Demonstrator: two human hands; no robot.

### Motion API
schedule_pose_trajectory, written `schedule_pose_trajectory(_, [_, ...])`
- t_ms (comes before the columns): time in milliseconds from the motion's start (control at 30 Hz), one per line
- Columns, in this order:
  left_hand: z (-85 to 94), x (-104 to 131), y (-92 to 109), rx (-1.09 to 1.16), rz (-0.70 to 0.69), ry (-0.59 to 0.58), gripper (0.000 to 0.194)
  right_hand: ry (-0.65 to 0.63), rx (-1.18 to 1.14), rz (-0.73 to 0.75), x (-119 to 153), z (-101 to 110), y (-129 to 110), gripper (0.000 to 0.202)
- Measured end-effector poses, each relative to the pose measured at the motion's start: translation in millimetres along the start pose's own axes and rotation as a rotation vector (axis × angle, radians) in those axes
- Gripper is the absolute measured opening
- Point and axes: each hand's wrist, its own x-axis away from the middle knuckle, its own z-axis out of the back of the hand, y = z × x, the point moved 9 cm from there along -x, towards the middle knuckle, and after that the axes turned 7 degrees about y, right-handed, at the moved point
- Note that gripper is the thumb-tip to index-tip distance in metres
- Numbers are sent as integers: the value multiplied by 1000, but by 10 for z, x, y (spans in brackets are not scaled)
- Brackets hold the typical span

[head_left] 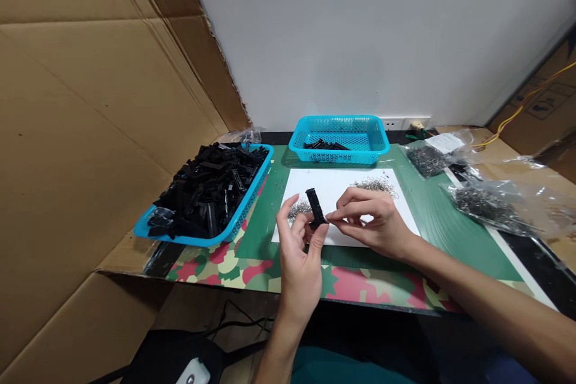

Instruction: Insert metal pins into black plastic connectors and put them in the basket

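Note:
A narrow black plastic part [315, 205] is held upright, leaning a little to the left, above a white sheet [335, 182]. My left hand [300, 246] grips its lower end between thumb and fingers, with the index finger raised. Thumb and index finger of my right hand [371, 222] are pinched together at the part's lower right side; whatever they hold is too small to make out. Small metal pieces lie in two piles on the sheet, one pile [299, 210] behind my left fingers and another [375, 186] behind my right hand.
A blue basket [249, 213] heaped with black parts [211, 183] stands at the left. Another blue basket [339, 157] with a few black parts is at the back. Plastic bags of metal pieces [427, 159] [483, 204] lie right. Cardboard [81, 102] borders the left.

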Motion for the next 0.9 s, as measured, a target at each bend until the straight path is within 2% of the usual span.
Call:
schedule_pose_trajectory(167, [22,-7,4,-58,-16,0,35,-46,27,67,14,-38,-40,11])
schedule_pose_trajectory(333, [73,-4,-13,-119,-24,25,32,-79,59,123,25,-48,-70,12])
schedule_pose_trajectory(567, [4,17,105,-184,-126,-31,32,-98,218,221,84,-33,-88,16])
schedule_pose_trajectory(700, [-43,16,118,-190,-118,-77,34,-114,158,164,63,-15,-48,19])
schedule_pose_trajectory(900, [-96,18,19,-191,-5,-145,40,-193,0,-62,-9,-39,108,21])
